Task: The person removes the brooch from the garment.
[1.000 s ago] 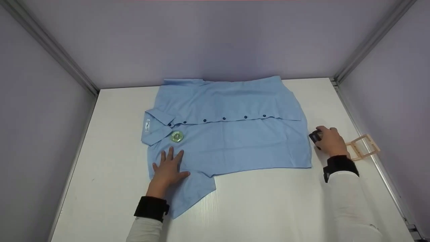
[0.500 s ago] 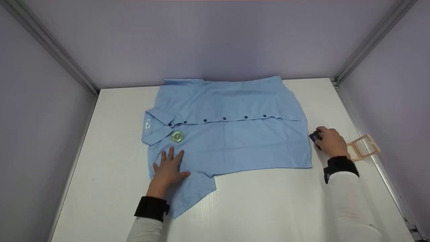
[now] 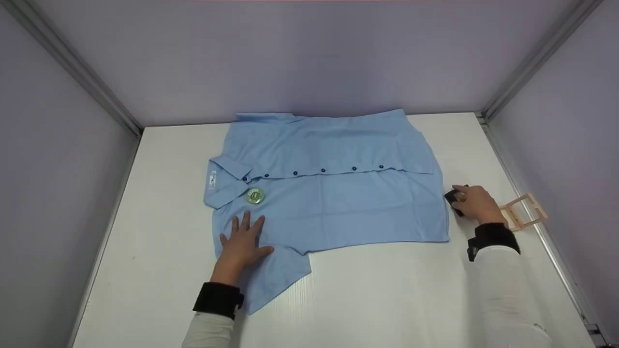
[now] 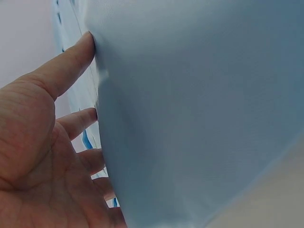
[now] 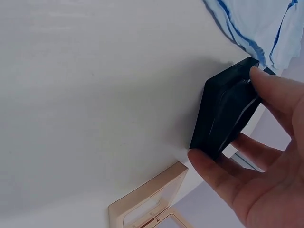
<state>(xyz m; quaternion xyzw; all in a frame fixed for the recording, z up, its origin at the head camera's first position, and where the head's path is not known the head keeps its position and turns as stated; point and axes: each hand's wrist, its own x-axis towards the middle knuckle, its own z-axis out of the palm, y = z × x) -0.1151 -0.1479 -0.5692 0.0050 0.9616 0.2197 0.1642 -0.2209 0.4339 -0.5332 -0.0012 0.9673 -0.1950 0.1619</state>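
A light blue short-sleeved shirt (image 3: 358, 208) with dark buttons lies flat, its collar to the left. Below a round green badge (image 3: 255, 195) near the collar, my left hand (image 3: 242, 246) rests on it with fingers spread. In the left wrist view, the fingertips touch the blue cloth (image 4: 190, 109). To the right of the shirt's hem, my right hand (image 3: 476, 204) grips a small, flat black case (image 5: 225, 109) between thumb and fingers. Its lower edge is close to the white table top. A tan hinged frame (image 3: 522, 212) lies just beyond that hand.
The white table (image 3: 362, 295) bears all of this. Grey panels enclose it at the back (image 3: 309, 58), left (image 3: 53, 169) and right (image 3: 566, 145). A metal rail (image 3: 541, 246) runs along the table's right edge, where the tan frame overlaps it.
My right hand has shifted slightly on the black case, its fingers now a little lower and closer together. My left hand and the shirt have not moved.
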